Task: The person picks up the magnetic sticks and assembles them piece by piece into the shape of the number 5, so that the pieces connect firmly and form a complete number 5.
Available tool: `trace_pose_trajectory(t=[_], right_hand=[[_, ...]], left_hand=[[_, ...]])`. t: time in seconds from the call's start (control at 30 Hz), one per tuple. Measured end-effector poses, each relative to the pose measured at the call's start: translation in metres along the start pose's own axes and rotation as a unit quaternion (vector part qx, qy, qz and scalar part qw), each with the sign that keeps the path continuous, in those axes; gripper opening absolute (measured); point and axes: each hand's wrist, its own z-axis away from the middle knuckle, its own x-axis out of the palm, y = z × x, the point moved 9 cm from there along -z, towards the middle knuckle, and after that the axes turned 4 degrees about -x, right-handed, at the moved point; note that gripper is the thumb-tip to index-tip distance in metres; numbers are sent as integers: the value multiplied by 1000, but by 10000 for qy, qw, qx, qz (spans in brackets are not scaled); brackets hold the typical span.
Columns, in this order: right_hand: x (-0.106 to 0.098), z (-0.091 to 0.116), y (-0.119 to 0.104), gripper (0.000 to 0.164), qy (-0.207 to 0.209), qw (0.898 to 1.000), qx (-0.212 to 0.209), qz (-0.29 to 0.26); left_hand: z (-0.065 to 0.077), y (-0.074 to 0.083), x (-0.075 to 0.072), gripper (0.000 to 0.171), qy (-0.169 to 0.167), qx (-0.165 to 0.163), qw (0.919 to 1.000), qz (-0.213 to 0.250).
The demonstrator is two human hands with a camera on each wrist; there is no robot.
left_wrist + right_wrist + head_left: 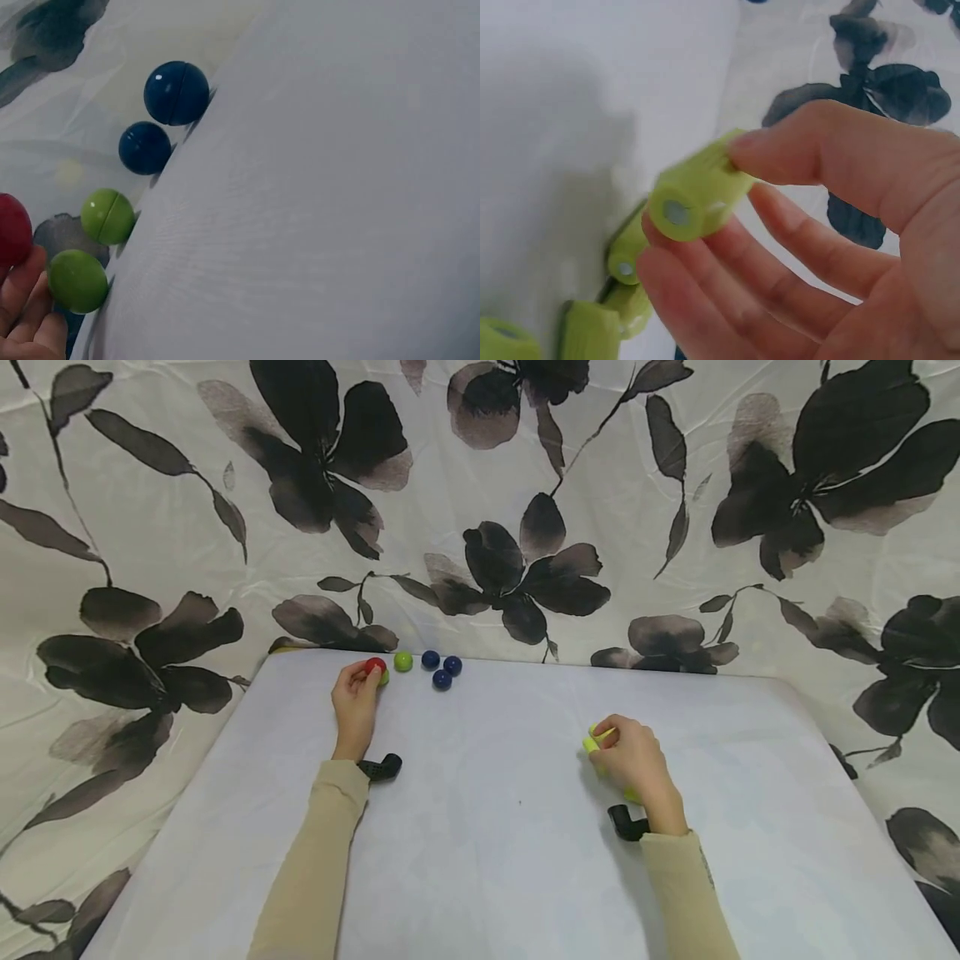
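Observation:
My left hand (355, 710) pinches a red ball (376, 666) near the table's far edge. A green ball (78, 281) lies right beside its fingers, with a second green ball (402, 661) a little farther right. My right hand (636, 764) holds a short yellow-green magnetic rod (697, 191) between thumb and fingers. One end of it, turned to the right wrist camera, shows a round grey spot. More yellow-green rods (589, 330) lie on the table below that hand, partly hidden by the fingers. In the left wrist view, the red ball (13, 229) is cut off by the frame.
Three dark blue balls (442, 680) sit close together right of the green ones, near the far edge of the white table (495, 860). Behind that edge hangs a white cloth (435, 493) with dark flowers. Black wrist cameras (627, 823) stick out from both sleeves.

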Motion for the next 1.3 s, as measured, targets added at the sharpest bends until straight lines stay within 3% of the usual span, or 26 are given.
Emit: trace_pose_trajectory(t=[0.2,0.43,0.53,0.7,0.8,0.97,1.07,1.3], right_hand=[[-9,-11,-10,34,255,9988,-168,-393],[-15,-19,-29,26,686,9848,-439,-1532],[-14,-23,-37,22,811,9687,-585,-2271],[-8,-28,-48,23,1056,9195,-1012,-3650],[-2,-30,-49,24,1217,8933,-1121,-4180],[15,-33,-48,22,1305,8580,-1101,-4844],[27,-34,-46,21,1227,8450,-1011,-5105],[53,-38,-42,30,788,8427,-805,-5264]], left_hand=[[-2,-14,-1,38,16,33,10000,-33],[7,-9,5,35,-143,208,9996,89],[10,-8,9,36,-234,223,9994,124],[19,-4,17,35,-360,183,9992,64],[29,0,25,34,-474,156,9987,25],[47,5,44,32,-781,-18,9967,202],[59,8,57,30,-1024,-160,9943,254],[86,2,83,28,-1607,-698,9845,-31]])
